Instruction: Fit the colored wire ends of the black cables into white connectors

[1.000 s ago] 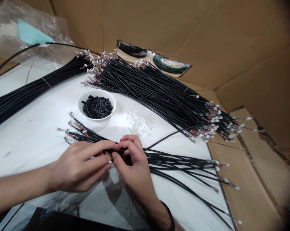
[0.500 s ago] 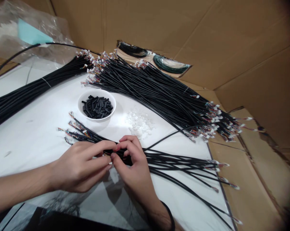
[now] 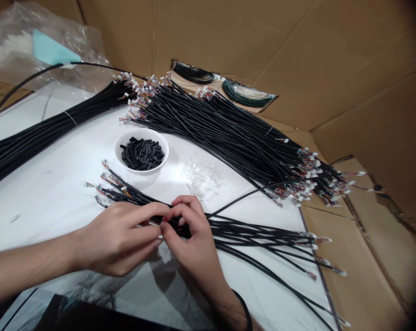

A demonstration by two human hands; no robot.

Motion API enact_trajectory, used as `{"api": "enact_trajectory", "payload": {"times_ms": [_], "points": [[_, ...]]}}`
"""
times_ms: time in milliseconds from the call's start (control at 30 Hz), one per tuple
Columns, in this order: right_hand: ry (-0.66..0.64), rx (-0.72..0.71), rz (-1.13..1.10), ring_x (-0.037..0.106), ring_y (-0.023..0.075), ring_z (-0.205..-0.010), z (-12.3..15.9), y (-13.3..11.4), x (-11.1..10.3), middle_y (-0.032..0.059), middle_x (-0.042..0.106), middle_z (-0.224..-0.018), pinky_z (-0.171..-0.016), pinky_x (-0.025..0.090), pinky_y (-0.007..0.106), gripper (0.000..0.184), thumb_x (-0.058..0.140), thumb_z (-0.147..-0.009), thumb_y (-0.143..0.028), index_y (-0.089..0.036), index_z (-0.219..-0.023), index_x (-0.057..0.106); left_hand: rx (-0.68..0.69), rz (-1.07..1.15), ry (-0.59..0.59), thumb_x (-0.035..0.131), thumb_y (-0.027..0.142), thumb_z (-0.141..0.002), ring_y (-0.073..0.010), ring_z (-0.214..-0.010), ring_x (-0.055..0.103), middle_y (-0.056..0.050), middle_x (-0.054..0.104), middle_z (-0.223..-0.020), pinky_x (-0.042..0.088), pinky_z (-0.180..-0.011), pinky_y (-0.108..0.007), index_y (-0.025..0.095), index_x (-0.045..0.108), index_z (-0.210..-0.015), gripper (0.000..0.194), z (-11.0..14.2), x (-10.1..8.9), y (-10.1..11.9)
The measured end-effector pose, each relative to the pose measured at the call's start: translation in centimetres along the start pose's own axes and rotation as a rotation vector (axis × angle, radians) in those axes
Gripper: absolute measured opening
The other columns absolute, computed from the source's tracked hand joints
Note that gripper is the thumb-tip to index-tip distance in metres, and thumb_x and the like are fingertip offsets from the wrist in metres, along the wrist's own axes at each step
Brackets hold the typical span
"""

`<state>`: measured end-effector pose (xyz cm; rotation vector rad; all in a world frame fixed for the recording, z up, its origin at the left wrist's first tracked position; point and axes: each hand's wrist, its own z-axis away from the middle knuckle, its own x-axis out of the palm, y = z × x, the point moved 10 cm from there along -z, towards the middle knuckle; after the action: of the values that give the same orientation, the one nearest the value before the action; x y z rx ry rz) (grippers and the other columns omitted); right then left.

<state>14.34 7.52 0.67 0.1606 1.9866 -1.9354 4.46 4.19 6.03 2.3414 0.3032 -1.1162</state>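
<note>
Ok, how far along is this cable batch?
Partway, it seems. The large fanned bundle of black cables looks finished. In hand: your left hand and right hand pinch a smaller bunch of cables. Seemingly left to use: short black tubes in the white bowl and the pile of small white pieces.

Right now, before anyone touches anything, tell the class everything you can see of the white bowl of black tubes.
The round white bowl looks like glazed ceramic, with a smooth, unbroken rim. It stands upright on a white surface, apart from the fanned black cables behind it. Inside lies a loose heap of short black tubes, many roughly parallel and filling only its middle. To its right lie small white plastic pieces, not touching it.
</note>
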Motion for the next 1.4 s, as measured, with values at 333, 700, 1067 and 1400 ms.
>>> {"api": "enact_trajectory", "payload": {"times_ms": [333,700,1067,1400], "points": [[-0.013,0.010,0.013,0.056,0.0243,-0.096,-0.05,0.08,0.07,0.0075,0.055,-0.100,-0.082,0.046,0.040,0.007,0.059,-0.074,-0.014,-0.020,-0.072,0.062,0.008,0.030,-0.020,0.049,0.011,-0.090,-0.0144,-0.064,0.060,-0.014,0.066,-0.110,0.047,-0.051,-0.027,0.016,0.061,-0.089,0.012,0.18,0.10,0.11],[0.003,0.000,0.018,0.057,0.0231,-0.094,-0.06,0.09,-0.12,0.0062,0.056,-0.098,-0.081,0.047,0.038,0.009,0.061,-0.072,-0.012,-0.021,-0.070,0.063,-0.012,0.048,-0.060,0.048,0.012,-0.091,-0.0142,-0.063,0.058,-0.014,0.063,-0.106,0.045,-0.050,-0.027,0.016,0.059,-0.089,0.012,0.23,0.55,-0.10],[-0.001,0.002,0.013,0.057,0.0235,-0.095,-0.10,0.13,-0.10,0.0068,0.056,-0.099,-0.081,0.047,0.039,0.007,0.061,-0.072,-0.014,-0.021,-0.070,0.063,0.003,0.031,-0.052,0.048,0.012,-0.091,-0.0137,-0.063,0.060,-0.013,0.065,-0.109,0.045,-0.052,-0.026,0.016,0.059,-0.088,0.012,0.28,0.42,-0.02],[-0.030,0.008,-0.111,0.056,0.0231,-0.094,-0.14,-0.38,-0.52,0.0071,0.056,-0.100,-0.071,0.043,0.034,0.019,0.051,-0.066,-0.013,-0.021,-0.080,0.060,0.044,0.020,-0.012,0.051,0.012,-0.090,-0.0178,-0.076,0.071,-0.015,0.068,-0.121,0.052,-0.055,-0.027,0.016,0.063,-0.092,0.012,0.34,0.11,0.14]]}}
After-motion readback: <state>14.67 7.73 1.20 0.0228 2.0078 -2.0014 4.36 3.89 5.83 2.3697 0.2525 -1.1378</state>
